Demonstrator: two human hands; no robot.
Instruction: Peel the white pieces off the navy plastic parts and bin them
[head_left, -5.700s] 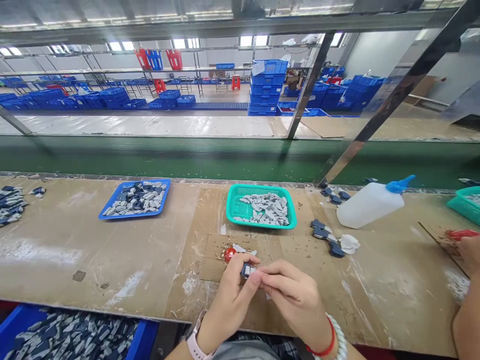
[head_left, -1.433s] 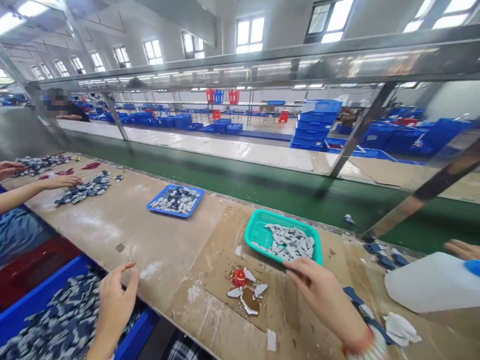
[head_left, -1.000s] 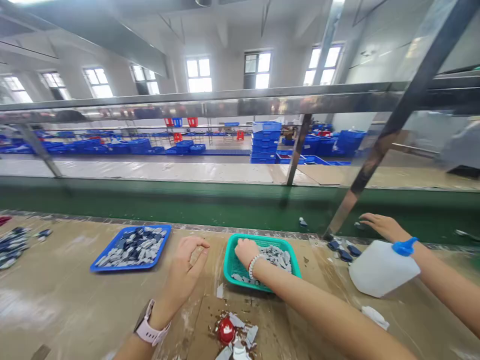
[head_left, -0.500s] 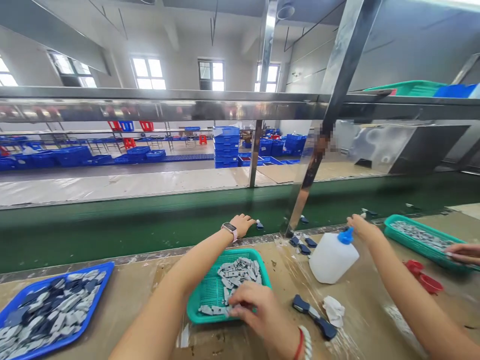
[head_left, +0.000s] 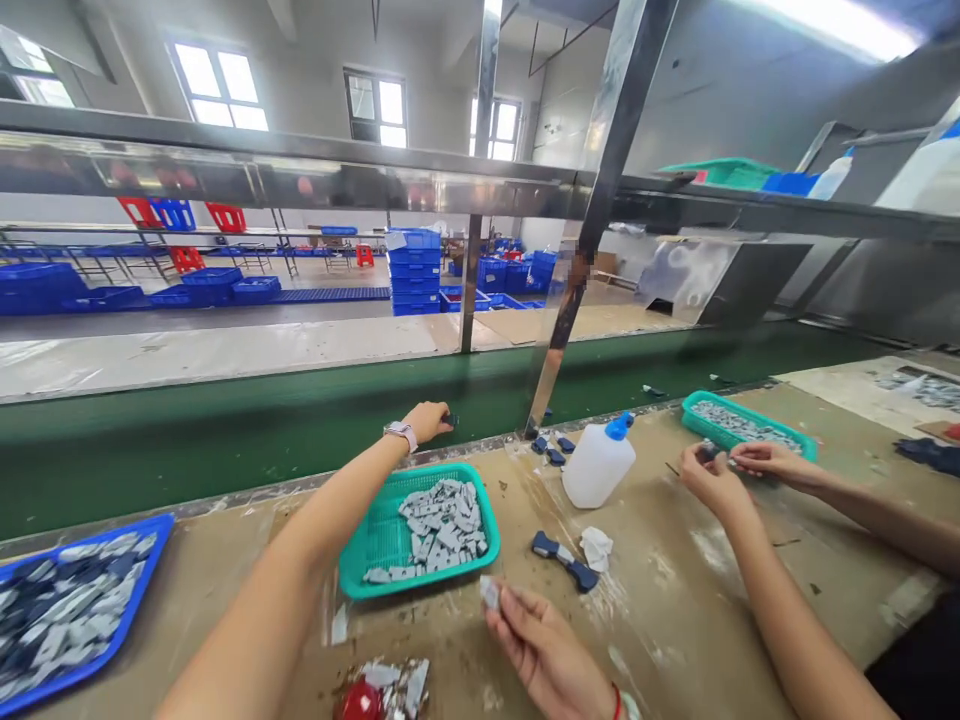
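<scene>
Stretched out over the green conveyor belt (head_left: pixel 225 440), my left hand (head_left: pixel 427 420) is closed on a small dark blue part (head_left: pixel 450 420). My right hand (head_left: pixel 544 640) pinches a light grey plastic piece (head_left: pixel 489 592) just off the front right corner of the green basket (head_left: pixel 352 585). Several flat grey pieces (head_left: pixel 446 520) lie in that basket. In front of it, a red round thing (head_left: pixel 361 700) sits beside grey scraps (head_left: pixel 412 685), partly cut off by the view's lower edge.
A blue tray (head_left: pixel 166 540) of grey and dark pieces lies at left. Right of the basket are a white bottle (head_left: pixel 598 468), dark blue clips (head_left: pixel 555 450), a longer dark tool (head_left: pixel 564 560) and crumpled tissue (head_left: pixel 596 548). A co-worker's hands (head_left: pixel 720 475) work near another green basket (head_left: pixel 806 445).
My left hand has closed on a dark blue part at the belt. My right hand has left the basket with a grey piece. The view has swung right; the co-worker's hands have come together.
</scene>
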